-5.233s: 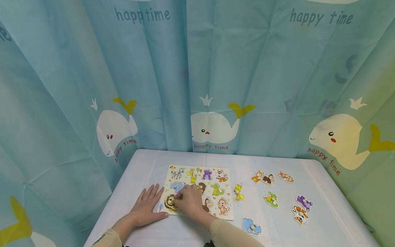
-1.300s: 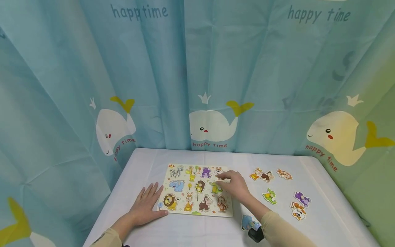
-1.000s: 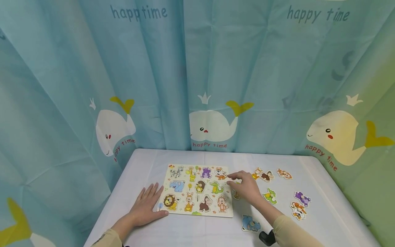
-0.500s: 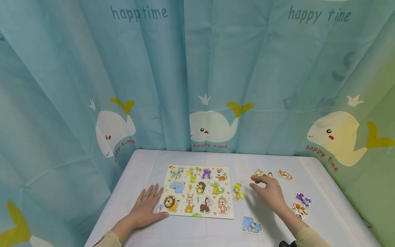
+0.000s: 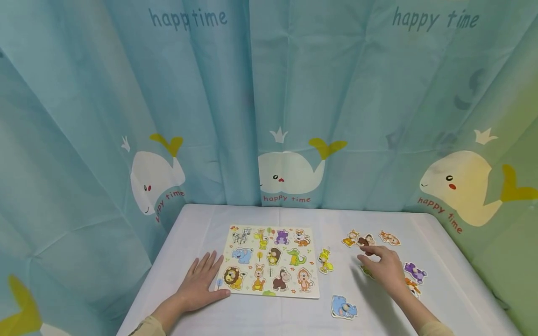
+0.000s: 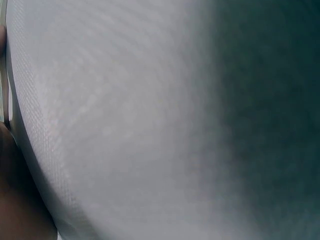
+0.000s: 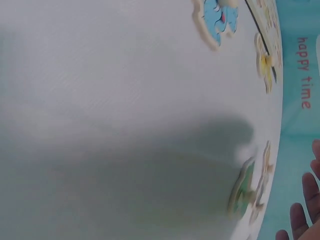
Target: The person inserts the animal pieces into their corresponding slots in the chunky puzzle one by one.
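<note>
My left hand (image 5: 199, 282) lies flat, fingers spread, at the left edge of a wooden animal puzzle board (image 5: 290, 294). Dark skin-edge parts of that hand (image 6: 22, 200) show at the left border of the left wrist view, beside blurred white cloth. Above the table my right hand (image 5: 384, 269) hovers, thumb and forefinger apart with nothing between them. Beneath it a green crocodile piece (image 5: 366, 271) is mostly covered; the right wrist view shows this knobbed crocodile piece (image 7: 242, 192) below the loose fingers (image 7: 311, 192). The board's lion (image 5: 233, 277) and hedgehog (image 5: 274, 256) appear to carry knobs.
Loose pieces lie right of the board: giraffe (image 5: 325, 261), elephant (image 5: 343, 307), kangaroo (image 5: 350, 238), brown gorilla (image 5: 366, 240), orange monkey (image 5: 389, 238), purple hippo (image 5: 414, 272), and a partly covered tiger (image 5: 412, 287). A whale-print curtain (image 5: 290, 93) hangs behind the table.
My right hand was at the lion on the board, then left it and travelled right, past the giraffe piece, to above the crocodile piece. The left hand has stayed put.
</note>
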